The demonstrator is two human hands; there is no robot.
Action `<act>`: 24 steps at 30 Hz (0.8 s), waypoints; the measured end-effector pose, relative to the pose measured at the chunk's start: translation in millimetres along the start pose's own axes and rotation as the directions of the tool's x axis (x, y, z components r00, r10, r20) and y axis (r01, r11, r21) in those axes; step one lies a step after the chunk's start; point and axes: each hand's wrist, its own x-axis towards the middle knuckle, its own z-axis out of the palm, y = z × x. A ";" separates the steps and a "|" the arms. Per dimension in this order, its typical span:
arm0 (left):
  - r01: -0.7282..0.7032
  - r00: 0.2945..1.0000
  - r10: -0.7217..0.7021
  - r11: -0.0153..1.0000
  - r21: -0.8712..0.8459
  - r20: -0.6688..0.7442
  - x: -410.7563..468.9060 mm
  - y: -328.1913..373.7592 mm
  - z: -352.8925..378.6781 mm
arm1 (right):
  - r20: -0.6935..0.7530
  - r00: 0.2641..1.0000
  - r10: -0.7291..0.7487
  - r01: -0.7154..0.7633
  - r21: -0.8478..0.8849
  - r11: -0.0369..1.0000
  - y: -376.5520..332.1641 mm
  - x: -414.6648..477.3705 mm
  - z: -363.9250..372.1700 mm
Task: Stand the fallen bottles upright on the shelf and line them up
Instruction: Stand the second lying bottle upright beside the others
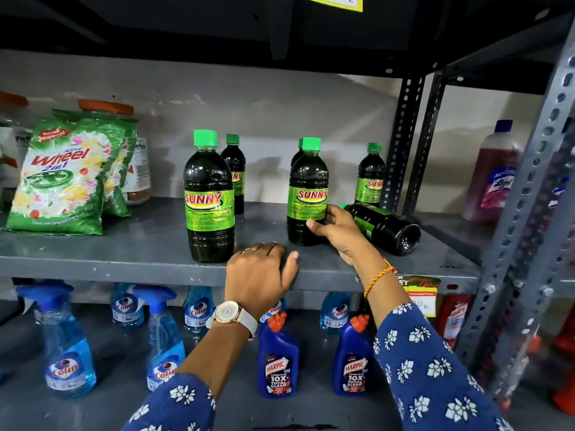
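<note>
Left hand (259, 275): curled loosely over the shelf (124, 247) front edge, holding nothing.
Right hand (337, 231): wrapped around upright Sunny bottle (308, 191).
Fallen bottle (384, 227): lying just right, behind that hand.
Rear bottles (370, 175): upright.

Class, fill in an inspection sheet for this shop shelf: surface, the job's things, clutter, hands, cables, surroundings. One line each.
Surface: grey metal shelf, bare along its front edge.
Job's things: five dark plastic Sunny bottles with green caps stand upright, the nearest at front left; one more dark Sunny bottle lies on its side at the right, base toward the camera.
Clutter: green Wheel detergent packets lean at the left.
Hands: left hand rests on the shelf edge, empty; right hand has its fingers around the front upright bottle.
Cables: nothing seen.
Surroundings: blue Colin spray bottles and blue Harpic bottles on the shelf below.
</note>
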 end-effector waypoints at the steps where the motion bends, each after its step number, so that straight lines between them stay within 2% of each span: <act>1: 0.002 1.000 -0.002 1.000 0.000 0.002 -0.1 0.0 0.0 | 0.006 1.000 -0.004 0.004 -0.001 1.000 -0.1 0.0 -0.1; 11: 0.006 1.000 -0.007 1.000 0.008 0.028 0.4 0.4 -1.5 | -0.033 0.998 -0.053 0.050 -0.083 0.995 -0.5 -7.3 0.5; 24: 0.009 1.000 -0.009 1.000 0.009 -0.001 -0.9 2.3 -1.2 | 0.023 0.989 -0.144 0.145 -0.210 0.967 -5.5 -58.5 -12.4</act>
